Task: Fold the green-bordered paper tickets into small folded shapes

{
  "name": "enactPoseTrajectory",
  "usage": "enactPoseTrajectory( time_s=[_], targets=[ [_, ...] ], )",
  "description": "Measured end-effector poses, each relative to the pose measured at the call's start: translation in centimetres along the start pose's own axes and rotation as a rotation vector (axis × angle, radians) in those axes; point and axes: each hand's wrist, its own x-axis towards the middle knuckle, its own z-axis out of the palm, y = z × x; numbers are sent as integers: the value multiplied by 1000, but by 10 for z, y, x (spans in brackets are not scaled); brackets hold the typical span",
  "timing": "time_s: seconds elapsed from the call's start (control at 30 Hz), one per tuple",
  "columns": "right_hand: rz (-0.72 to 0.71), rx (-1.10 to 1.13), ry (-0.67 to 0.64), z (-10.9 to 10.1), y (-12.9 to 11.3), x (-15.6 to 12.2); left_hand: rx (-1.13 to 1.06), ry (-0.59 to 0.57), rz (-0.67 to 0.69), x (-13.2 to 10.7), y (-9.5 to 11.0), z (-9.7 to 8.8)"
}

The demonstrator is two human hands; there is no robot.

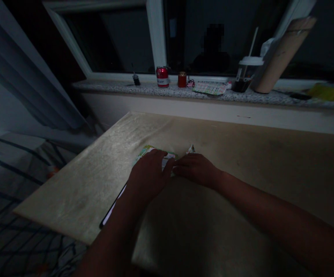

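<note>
A green and white printed packet [147, 149] lies near the middle of the table, mostly covered by my hands. Resting over its left part, my left hand [148, 173] grips it, with thumb and fingers bent towards the right edge. My right hand [197, 169] meets the left at that edge, its fingers pressed together on the packet. A small shiny pointed piece [191, 149] sticks up just behind my right fingers; whether it is joined to the packet cannot be seen. Partly under my left forearm is a dark-edged phone-like device [113, 206] with a pale surface.
The table [259, 165] has a pale cover. Behind it, a granite windowsill [112, 87] bears a red can [162, 77], a small orange-red jar [182, 79], a blister sheet [210, 87], a lidded cup with a straw [243, 77] and a tall tilted cylinder [284, 55].
</note>
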Motion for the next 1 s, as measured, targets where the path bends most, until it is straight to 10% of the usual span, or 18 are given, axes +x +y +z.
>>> enactPoseTrajectory(
  time_s=[0.3,0.57,0.73,1.0],
  targets=[
    [657,317,438,-63,-21,-75,-367,-137,98,7,30,-4],
    [1313,997,625,-75,-28,-145,-1195,-516,-154,34,60,66],
    [1308,1190,846,-74,-32,-165,-1328,-532,-263,31,84,99],
    [1245,1347,754,-56,-44,-162,-1406,-389,-391,25,103,114]
  ],
)
